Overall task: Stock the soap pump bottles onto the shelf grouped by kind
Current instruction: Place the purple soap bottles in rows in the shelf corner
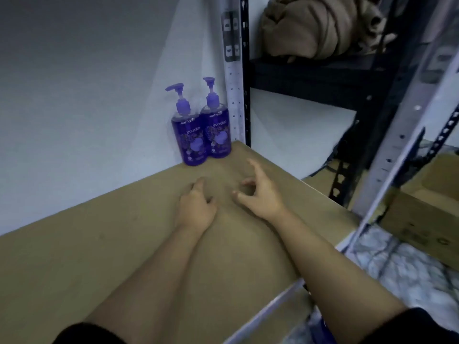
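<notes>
Two purple soap pump bottles stand upright side by side in the far corner of the brown shelf board (99, 256), against the white wall. The left bottle (192, 135) touches the right bottle (218, 127). Both hands hover over the board, a short way in front of the bottles and apart from them. My left hand (196, 207) has its fingers loosely curled and holds nothing. My right hand (258, 192) is spread, thumb and fingers apart, with nothing in it.
A white perforated shelf post (234, 95) rises right behind the bottles, with a black rack (323, 78) holding bundled beige cloth (320, 28) beyond it. Another metal post (397, 150) crosses at right. Cardboard boxes (422, 219) sit lower right.
</notes>
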